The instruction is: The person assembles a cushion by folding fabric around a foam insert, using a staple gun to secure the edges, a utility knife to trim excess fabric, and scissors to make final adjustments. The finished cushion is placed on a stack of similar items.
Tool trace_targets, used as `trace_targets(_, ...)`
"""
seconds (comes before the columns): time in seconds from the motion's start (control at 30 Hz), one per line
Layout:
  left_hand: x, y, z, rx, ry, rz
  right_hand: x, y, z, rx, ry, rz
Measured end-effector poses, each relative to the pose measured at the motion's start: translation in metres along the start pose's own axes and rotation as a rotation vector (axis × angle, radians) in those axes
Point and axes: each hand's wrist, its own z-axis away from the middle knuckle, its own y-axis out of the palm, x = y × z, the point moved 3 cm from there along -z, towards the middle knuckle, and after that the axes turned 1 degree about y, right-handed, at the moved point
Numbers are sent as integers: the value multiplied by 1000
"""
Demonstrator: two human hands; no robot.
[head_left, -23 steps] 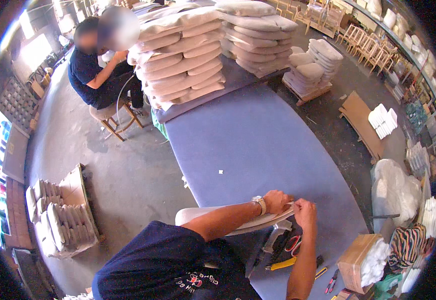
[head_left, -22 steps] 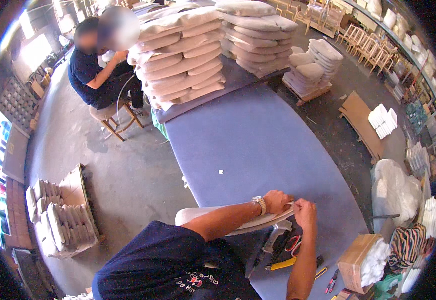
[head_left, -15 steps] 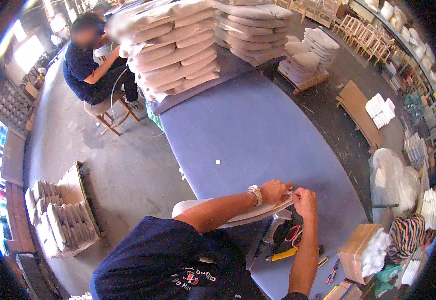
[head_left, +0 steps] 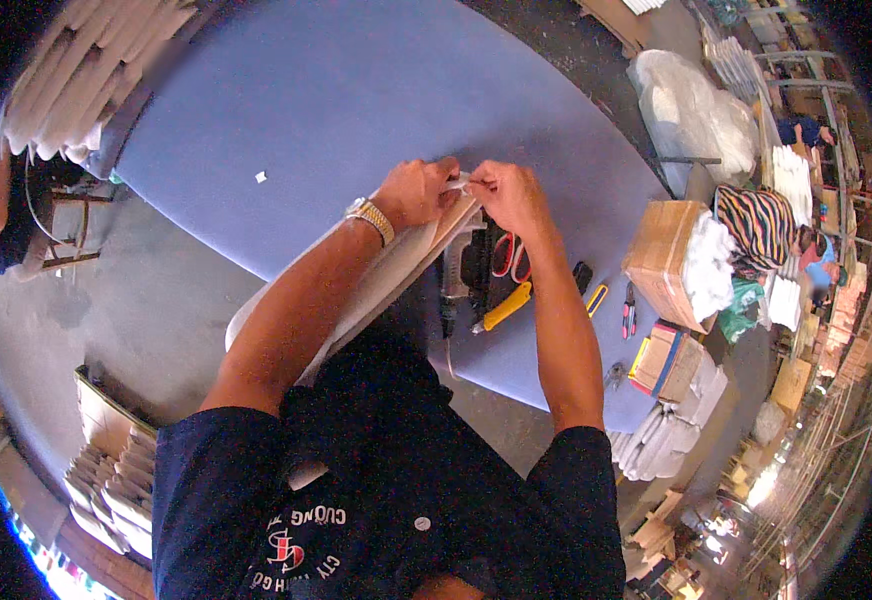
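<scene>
Cushion (head_left: 396, 268) (rounded cloth) is pinched by left hand (head_left: 420, 192) and right hand (head_left: 511, 198).

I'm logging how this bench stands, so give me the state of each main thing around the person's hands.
Cushion: gripped at one end
Left hand: closed on that end
Right hand: pinching the same end
Watch: strapped on
Grey-and-black tool: lying on the blue table, partly hidden
Red-handled scissors: lying down; blades not visible, open or shut unclear
Yellow-handled tool: lying down
Cardboard box: open, white stuffing bulging out
</scene>
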Motion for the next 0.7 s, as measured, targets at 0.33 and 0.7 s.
trace_targets(0.33,-14,6,-5,34,-20,-108,-6,-2,-2,-13,-6,-102)
trace_targets(0.7,-14,14,4,-39,22,-106,0,0,9,-33,-51,-1)
